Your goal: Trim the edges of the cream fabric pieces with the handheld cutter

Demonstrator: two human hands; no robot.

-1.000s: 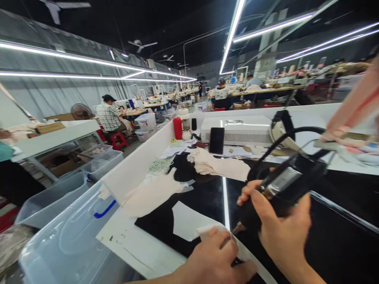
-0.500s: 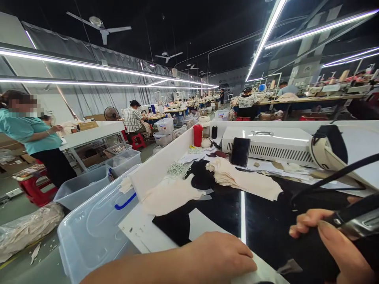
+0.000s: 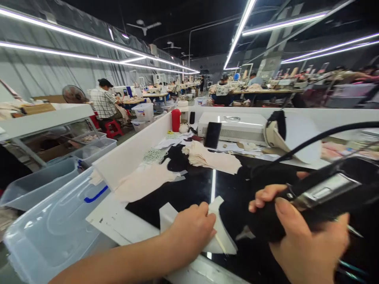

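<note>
My left hand (image 3: 192, 227) is closed on a white sheet-like piece (image 3: 222, 230) over the glossy black work surface (image 3: 189, 197); its fingertips are partly hidden. A thin pale strip shows by the piece's lower edge. Wrapped round a black corded hand tool (image 3: 328, 193) with a shiny metal plate is my right hand (image 3: 304, 236); the tool's exact kind is unclear. A cream fabric piece (image 3: 145, 181) lies beyond my left hand, and a stack of cream fabric pieces (image 3: 213, 157) lies farther back.
A phone (image 3: 212, 135) leans on a white vented box (image 3: 233, 126). Nearby stand a red spool (image 3: 175, 120) and a white lamp-like shade (image 3: 302, 138). Pale string (image 3: 154, 156) lies by the side panel. A clear lidded bin (image 3: 56, 225) stands left. People work at tables behind.
The view has turned right. My left hand has curled its fingers on the white piece, which now shows more. The tool in my right hand has come farther into view.
</note>
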